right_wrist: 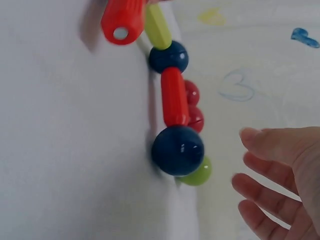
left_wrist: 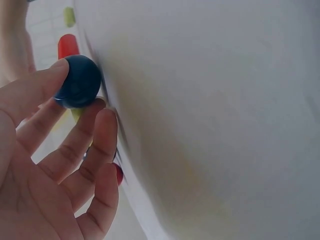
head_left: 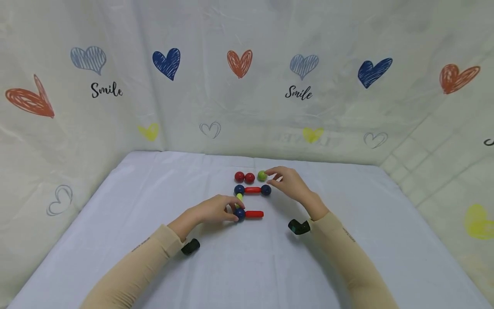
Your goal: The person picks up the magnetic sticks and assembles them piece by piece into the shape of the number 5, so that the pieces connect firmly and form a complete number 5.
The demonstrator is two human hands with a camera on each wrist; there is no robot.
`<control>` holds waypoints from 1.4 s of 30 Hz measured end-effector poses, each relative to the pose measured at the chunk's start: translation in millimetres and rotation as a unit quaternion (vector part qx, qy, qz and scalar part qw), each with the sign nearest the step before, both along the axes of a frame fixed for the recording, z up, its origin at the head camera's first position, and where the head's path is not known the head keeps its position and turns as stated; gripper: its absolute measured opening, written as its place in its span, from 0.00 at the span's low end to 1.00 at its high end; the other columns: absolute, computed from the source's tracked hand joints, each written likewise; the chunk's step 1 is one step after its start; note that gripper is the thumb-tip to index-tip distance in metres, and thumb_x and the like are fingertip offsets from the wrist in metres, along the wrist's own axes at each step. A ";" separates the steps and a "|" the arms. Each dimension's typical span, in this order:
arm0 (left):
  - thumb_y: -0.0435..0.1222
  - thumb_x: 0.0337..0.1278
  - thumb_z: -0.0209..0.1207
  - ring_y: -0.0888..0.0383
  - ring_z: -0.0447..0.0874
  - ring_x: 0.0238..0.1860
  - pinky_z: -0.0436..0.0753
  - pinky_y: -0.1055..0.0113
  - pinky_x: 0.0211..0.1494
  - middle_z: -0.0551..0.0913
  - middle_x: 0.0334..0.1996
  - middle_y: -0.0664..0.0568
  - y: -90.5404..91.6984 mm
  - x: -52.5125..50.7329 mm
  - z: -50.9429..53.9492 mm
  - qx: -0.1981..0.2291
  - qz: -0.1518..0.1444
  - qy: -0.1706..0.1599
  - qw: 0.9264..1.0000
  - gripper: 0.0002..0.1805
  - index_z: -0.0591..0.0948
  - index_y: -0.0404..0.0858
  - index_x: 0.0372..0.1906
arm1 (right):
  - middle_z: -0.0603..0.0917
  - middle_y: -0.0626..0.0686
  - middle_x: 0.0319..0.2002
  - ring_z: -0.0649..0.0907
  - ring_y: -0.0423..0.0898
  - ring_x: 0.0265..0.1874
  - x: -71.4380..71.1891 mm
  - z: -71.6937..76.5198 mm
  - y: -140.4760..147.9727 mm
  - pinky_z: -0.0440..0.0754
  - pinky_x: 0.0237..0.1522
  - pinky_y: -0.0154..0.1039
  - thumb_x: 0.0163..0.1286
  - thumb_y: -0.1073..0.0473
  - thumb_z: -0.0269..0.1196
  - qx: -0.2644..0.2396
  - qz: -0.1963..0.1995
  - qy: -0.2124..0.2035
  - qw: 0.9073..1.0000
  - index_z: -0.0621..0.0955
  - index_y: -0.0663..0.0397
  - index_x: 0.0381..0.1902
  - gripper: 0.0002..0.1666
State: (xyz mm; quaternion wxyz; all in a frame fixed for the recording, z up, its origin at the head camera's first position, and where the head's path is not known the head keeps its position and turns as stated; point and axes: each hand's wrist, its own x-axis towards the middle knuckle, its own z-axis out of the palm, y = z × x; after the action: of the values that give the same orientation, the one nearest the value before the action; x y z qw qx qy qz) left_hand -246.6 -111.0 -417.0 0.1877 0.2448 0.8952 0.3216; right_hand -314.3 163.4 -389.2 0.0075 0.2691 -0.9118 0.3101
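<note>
My left hand (head_left: pixel 216 209) pinches the near blue ball (left_wrist: pixel 80 82) between thumb and fingers. A red rod (head_left: pixel 254 214) sticks out rightward from that ball, its free end showing a round silvery spot in the right wrist view. A yellow-green rod (head_left: pixel 239 200) links the near ball to a far blue ball (head_left: pixel 239 189). From there another red rod (head_left: pixel 252 190) runs to a third blue ball (right_wrist: pixel 178 151). My right hand (head_left: pixel 287 183), fingers loosely bent and holding nothing, hovers beside the green ball (head_left: pixel 262 175) and that third ball.
Two red balls (head_left: pixel 239 177) sit side by side behind the joined pieces, left of the green ball. A white cloth (head_left: pixel 231 274) covers the table. Behind it hangs a pale curtain (head_left: pixel 266 111) printed with hearts. Dark wrist devices (head_left: pixel 299 227) jut out from both sleeves.
</note>
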 end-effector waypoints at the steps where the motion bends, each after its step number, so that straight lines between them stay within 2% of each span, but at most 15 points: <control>1: 0.37 0.64 0.69 0.56 0.81 0.45 0.82 0.58 0.52 0.84 0.46 0.54 0.0 0.4 0.0 0.001 0.000 -0.001 1.000 0.20 0.82 0.48 0.60 | 0.84 0.59 0.57 0.84 0.54 0.48 -3.1 -2.1 -0.9 0.83 0.51 0.51 0.71 0.63 0.68 0.006 -0.012 -0.001 1.000 0.83 0.61 0.61 0.21; 6: 0.37 0.64 0.69 0.56 0.82 0.45 0.82 0.57 0.53 0.84 0.47 0.54 -0.2 1.9 -0.2 0.000 0.002 -0.003 1.000 0.20 0.82 0.48 0.60 | 0.82 0.57 0.61 0.82 0.55 0.53 -17.9 -11.2 -6.1 0.82 0.53 0.51 0.72 0.62 0.67 0.027 -0.057 -0.017 0.998 0.81 0.56 0.64 0.23; 13: 0.37 0.64 0.69 0.56 0.83 0.44 0.82 0.56 0.54 0.84 0.46 0.54 -1.7 2.2 -2.0 0.001 0.003 -0.006 1.000 0.20 0.82 0.47 0.60 | 0.80 0.60 0.63 0.80 0.58 0.57 -35.0 -21.1 -13.8 0.80 0.56 0.53 0.71 0.61 0.68 -0.009 -0.075 -0.072 0.995 0.78 0.60 0.66 0.27; 20: 0.37 0.64 0.69 0.56 0.81 0.47 0.82 0.57 0.54 0.84 0.47 0.53 -1.4 2.2 -0.5 0.002 0.001 -0.003 1.000 0.20 0.82 0.47 0.60 | 0.79 0.61 0.64 0.76 0.60 0.60 -44.5 -26.1 -21.0 0.77 0.61 0.54 0.70 0.58 0.69 0.004 -0.099 -0.109 0.989 0.77 0.58 0.68 0.30; 31: 0.37 0.64 0.69 0.56 0.81 0.46 0.82 0.58 0.54 0.84 0.47 0.53 -1.7 -0.8 3.8 0.003 -0.004 0.001 1.000 0.20 0.82 0.47 0.61 | 0.81 0.60 0.62 0.78 0.58 0.57 -50.1 -24.1 -30.0 0.76 0.61 0.52 0.71 0.60 0.68 0.021 -0.109 -0.110 0.988 0.81 0.58 0.63 0.24; 36: 0.37 0.65 0.69 0.56 0.81 0.46 0.82 0.59 0.53 0.84 0.47 0.53 -1.4 -1.2 2.4 0.002 -0.005 -0.001 1.000 0.20 0.82 0.47 0.61 | 0.82 0.61 0.59 0.81 0.58 0.55 -50.3 -24.7 -30.9 0.77 0.61 0.53 0.71 0.61 0.68 0.020 -0.099 -0.108 0.989 0.81 0.59 0.63 0.24; 42: 0.37 0.65 0.69 0.56 0.81 0.46 0.82 0.59 0.53 0.84 0.47 0.53 -1.4 -0.9 -0.2 0.003 -0.001 -0.003 1.000 0.20 0.82 0.47 0.61 | 0.82 0.61 0.59 0.82 0.58 0.55 -47.7 -26.3 -30.1 0.78 0.59 0.52 0.71 0.61 0.68 0.003 -0.104 -0.100 0.990 0.81 0.59 0.63 0.24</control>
State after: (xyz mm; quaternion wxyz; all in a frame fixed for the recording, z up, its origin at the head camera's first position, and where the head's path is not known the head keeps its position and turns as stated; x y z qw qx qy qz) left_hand -247.4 -112.3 -417.2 0.1894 0.2453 0.8934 0.3252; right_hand -362.0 133.3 -415.5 -0.0522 0.1409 -0.9320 0.3299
